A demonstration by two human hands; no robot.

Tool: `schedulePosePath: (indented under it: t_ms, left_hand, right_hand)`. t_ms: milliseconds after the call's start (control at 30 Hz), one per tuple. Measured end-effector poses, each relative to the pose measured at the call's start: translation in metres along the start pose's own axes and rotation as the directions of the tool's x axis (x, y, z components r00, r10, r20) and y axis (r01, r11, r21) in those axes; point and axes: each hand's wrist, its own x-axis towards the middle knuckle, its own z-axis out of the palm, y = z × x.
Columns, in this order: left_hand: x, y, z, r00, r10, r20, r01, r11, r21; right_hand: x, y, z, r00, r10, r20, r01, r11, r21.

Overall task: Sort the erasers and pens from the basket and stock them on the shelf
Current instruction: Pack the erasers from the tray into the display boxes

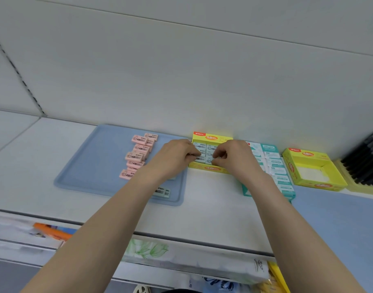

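1. Two bare forearms up from the bottom edge of the frame, crossing the front lip of the white laminate shelf (213,210) toward mid-frame.
2. Left hand (177,157) and right hand (231,158) meeting over the open yellow cardboard display box (211,136), just right of centre against the back wall. Fingers of both curled, tips pinching at the pale blue paper-sleeved erasers (208,147) in the box's front row. Impossible to tell whether one eraser or two.
3. Left of centre: flat blue plastic tray (90,166) carrying loose pink paper-sleeved erasers (136,157) in an untidy column, not yet boxed. More pale eraser pieces (163,192) at the tray's lower right corner, partly hidden beneath the left forearm.
4. Toward the right edge: teal-and-white carton of erasers (276,168), then a second yellow cardboard box (308,159), empty, then black pens (367,161) racked at far right. No basket identifiable anywhere in frame.
5. Likely trouble from here:
   - Rows packed tight, so any eraser pressed in askew liable to jam or lift its neighbours.
   - Cardboard box probably light, so apt to slide along the shelf under an uneven push from either hand.
   - Left forearm low over the tray, near enough to sweep the pink column out of line on withdrawal.
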Motion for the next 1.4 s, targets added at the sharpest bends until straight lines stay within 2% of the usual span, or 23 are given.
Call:
schedulePosePath:
  t_ms: [133,200,300,367,433,567,633,700,800,900,1000,1100,1167,1300,1400]
  left_hand:
    - [-0.016,-0.007,-0.008,0.998,-0.026,-0.064,0.022,0.998,-0.055]
    - [-0.028,-0.014,-0.015,0.991,-0.072,-0.111,0.058,0.991,-0.118]
    - [-0.05,-0.024,-0.028,0.975,-0.152,-0.161,0.124,0.977,-0.174]
    - [-0.064,-0.028,-0.033,0.966,-0.189,-0.175,0.163,0.975,-0.15]
    - [-0.074,-0.03,-0.034,0.96,-0.208,-0.188,0.181,0.972,-0.152]
    - [-0.092,-0.03,-0.03,0.953,-0.229,-0.199,0.2,0.968,-0.155]
    - [-0.101,-0.027,-0.031,0.958,-0.225,-0.176,0.194,0.965,-0.174]
    - [-0.109,-0.025,-0.033,0.977,-0.208,-0.056,0.196,0.967,-0.163]
    - [-0.113,-0.022,-0.032,0.98,-0.171,0.097,0.174,0.984,-0.027]
    - [-0.109,-0.021,-0.031,0.98,-0.183,0.073,0.183,0.983,0.005]
    - [-0.096,-0.014,-0.032,0.985,-0.16,-0.07,0.155,0.985,-0.071]
    - [-0.071,-0.002,-0.031,0.982,-0.137,-0.128,0.124,0.987,-0.107]
    - [-0.049,0.006,-0.025,0.986,-0.1,-0.133,0.087,0.991,-0.105]
    - [-0.01,0.02,-0.009,0.993,-0.063,-0.101,0.058,0.997,-0.051]
    - [0.011,0.018,0.0,0.99,-0.077,-0.118,0.078,0.997,0.008]
  right_hand:
    - [0.0,-0.001,0.005,1.0,0.007,-0.021,-0.008,0.999,-0.051]
    - [-0.004,-0.007,0.006,0.994,-0.034,-0.099,0.026,0.997,-0.078]
    - [-0.013,-0.029,0.009,0.978,-0.121,-0.171,0.137,0.987,0.08]
    - [-0.018,-0.047,0.016,0.969,-0.225,-0.099,0.236,0.963,0.132]
    - [-0.019,-0.062,0.027,0.946,-0.324,0.006,0.322,0.941,0.108]
    - [-0.017,-0.078,0.049,0.901,-0.408,0.146,0.421,0.905,-0.067]
    - [-0.019,-0.079,0.05,0.91,-0.394,0.127,0.403,0.914,-0.056]
    - [-0.02,-0.075,0.048,0.923,-0.38,0.057,0.382,0.924,-0.025]
    - [-0.021,-0.068,0.042,0.944,-0.321,-0.072,0.327,0.94,0.096]
    - [-0.019,-0.051,0.028,0.962,-0.152,-0.225,0.215,0.933,0.287]
    - [-0.014,-0.017,0.004,0.946,0.029,-0.324,0.059,0.964,0.26]
    - [-0.007,0.016,-0.016,0.943,0.118,-0.313,-0.073,0.986,0.153]
    - [-0.003,0.028,-0.023,0.953,0.134,-0.273,-0.109,0.989,0.105]
    - [0.004,0.032,-0.025,0.975,0.126,-0.182,-0.117,0.991,0.063]
    - [0.008,0.028,-0.023,0.981,0.113,-0.156,-0.091,0.986,0.14]
